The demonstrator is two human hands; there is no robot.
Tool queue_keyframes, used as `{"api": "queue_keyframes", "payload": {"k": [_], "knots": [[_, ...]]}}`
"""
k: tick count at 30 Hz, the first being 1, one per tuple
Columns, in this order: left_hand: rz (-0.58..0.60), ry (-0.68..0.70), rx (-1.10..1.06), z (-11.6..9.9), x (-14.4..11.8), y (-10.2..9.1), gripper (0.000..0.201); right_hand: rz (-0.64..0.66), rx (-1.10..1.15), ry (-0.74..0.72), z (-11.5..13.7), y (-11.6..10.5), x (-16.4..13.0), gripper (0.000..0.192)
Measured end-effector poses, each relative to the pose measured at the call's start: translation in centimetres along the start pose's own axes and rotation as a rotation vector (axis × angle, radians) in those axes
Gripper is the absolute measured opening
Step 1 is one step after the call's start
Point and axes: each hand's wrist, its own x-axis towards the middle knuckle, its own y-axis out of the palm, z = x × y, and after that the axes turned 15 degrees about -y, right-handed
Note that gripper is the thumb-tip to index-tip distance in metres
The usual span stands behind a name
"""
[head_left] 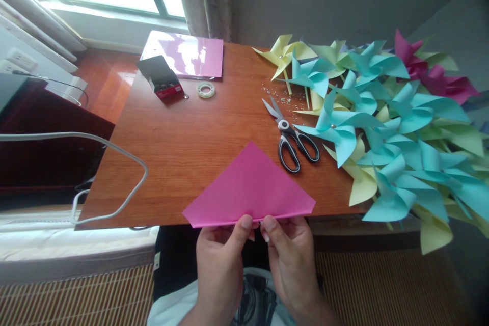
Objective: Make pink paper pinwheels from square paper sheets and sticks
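A sheet of pink paper [250, 183], with its near edge turned over in a narrow fold, points its top corner away from me at the table's front edge. My left hand [225, 252] pinches that folded edge left of the middle, thumb on top. Close beside it, my right hand [290, 252] grips the same edge, its thumb also on top and the other fingers underneath. Just beyond the paper's right side lie black-and-grey scissors [284, 130], blades partly apart and pointing away.
Many blue, yellow and pink paper pinwheels [382, 132] are heaped on the right. Small bits [280, 97] lie scattered by the scissors. At the back left are a tape roll [206, 90], an opened small box [162, 79] and a pink paper pack [208, 58]. A white cable [130, 150] loops over the left edge.
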Motion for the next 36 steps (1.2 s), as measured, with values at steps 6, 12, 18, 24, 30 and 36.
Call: {"api": "queue_keyframes", "payload": {"k": [6, 12, 18, 24, 30, 36], "knots": [[-0.012, 0.012, -0.01, -0.1, 0.2, 0.3, 0.03, -0.027, -0.007, -0.018, -0.2, 0.0, 0.0, 0.018], [0.017, 0.012, -0.006, 0.2, 0.1, 0.0, 0.029, -0.009, -0.005, -0.007, -0.2, 0.1, 0.0, 0.017], [0.025, 0.035, 0.031, 0.6, 0.1, -0.6, 0.028, -0.019, -0.006, -0.022, -0.2, 0.2, 0.1, 0.017], [0.058, 0.031, 0.046, 0.5, 0.2, -1.0, 0.024, -0.036, -0.019, -0.017, -0.3, 0.2, 0.1, 0.019], [0.025, 0.01, 0.008, 0.0, 0.2, -0.6, 0.029, -0.033, -0.003, -0.055, -0.1, 0.2, 0.5, 0.018], [-0.036, 0.021, 0.029, -0.8, 0.3, -0.5, 0.036, -0.071, -0.059, -0.118, 1.4, -1.3, 1.7, 0.018]]}}
